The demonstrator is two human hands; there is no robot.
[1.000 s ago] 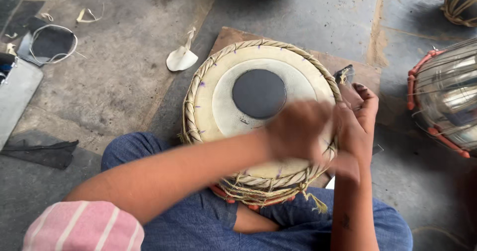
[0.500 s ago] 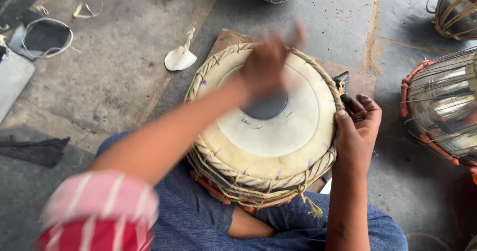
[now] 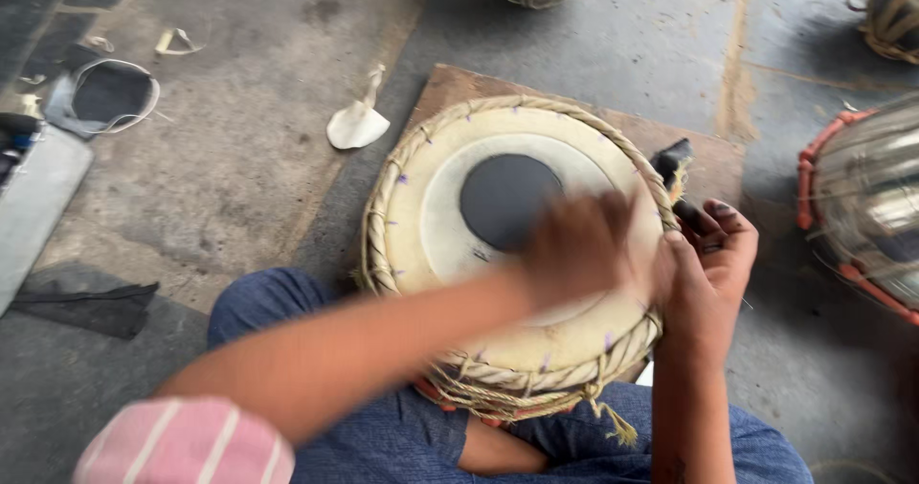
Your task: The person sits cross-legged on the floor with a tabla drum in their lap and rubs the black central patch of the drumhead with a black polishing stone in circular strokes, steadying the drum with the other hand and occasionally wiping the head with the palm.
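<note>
Fingers [image 3: 704, 254] on drum [image 3: 431, 216] rim

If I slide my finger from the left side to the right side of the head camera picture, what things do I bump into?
Grey flat board → black round piece with a white rim → white scrap on the floor → drum with a black middle → right hand holding the drum's edge → shiny metal drum with red lacing.

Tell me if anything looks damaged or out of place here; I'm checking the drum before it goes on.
Nothing on the drum looks damaged: its skin, black centre patch and braided rim appear whole. The only strays are pale scraps on the floor beside the board. The left hand is blurred, so the skin under it can't be judged.
</note>
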